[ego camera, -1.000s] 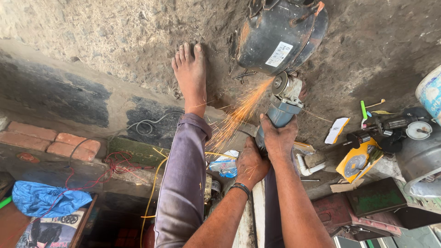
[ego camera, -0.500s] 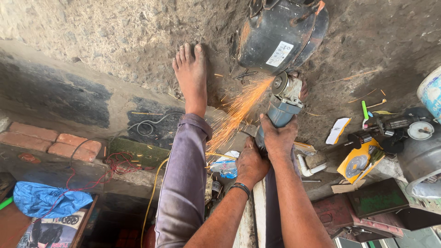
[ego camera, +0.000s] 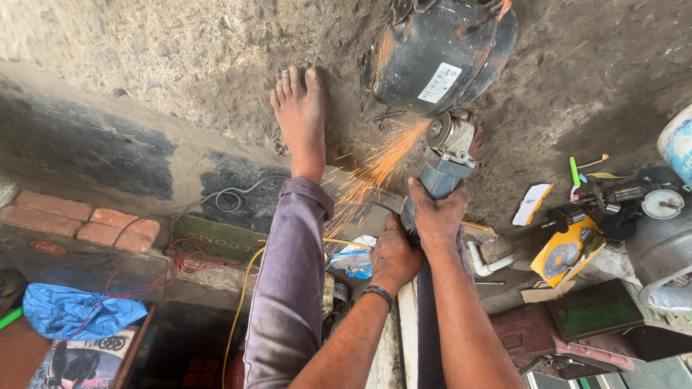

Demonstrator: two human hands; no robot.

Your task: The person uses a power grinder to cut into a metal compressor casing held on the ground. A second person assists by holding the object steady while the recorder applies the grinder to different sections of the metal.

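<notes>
both hands are wrapping around a blue-grey angle grinder [ego camera: 441,169] that is pointing away from the person toward a black metal compressor [ego camera: 441,54] lying on the rough concrete floor [ego camera: 180,65]. the right hand [ego camera: 437,212] is sitting further forward, its fingers curling fully closed over the top of the grinder body, just behind the metal head. the left hand [ego camera: 393,256] is sitting behind and a little below it, fingers also clenching tight around the rear of the grinder, with a dark band [ego camera: 376,292] showing on that wrist. the grinder's disc is meeting the lower edge of the compressor, and orange sparks [ego camera: 371,173] are spraying back toward the person, between the tool and the left leg. a bare foot [ego camera: 301,119] is resting flat on the floor just beside the compressor, with a grey trouser leg [ego camera: 288,281] running down from it. to the right of the hands, a white pipe elbow [ego camera: 484,261] is lying near the forearm, and further right a yellow meter [ego camera: 566,251], a green-handled tool [ego camera: 574,173] and a gauge [ego camera: 659,203] are lying well apart from the grinder. at the left, 3 red bricks [ego camera: 79,220] are lining a ledge, red wire [ego camera: 184,256] is tangling beside them, and a blue bag [ego camera: 72,313] is lying lower down.
</notes>
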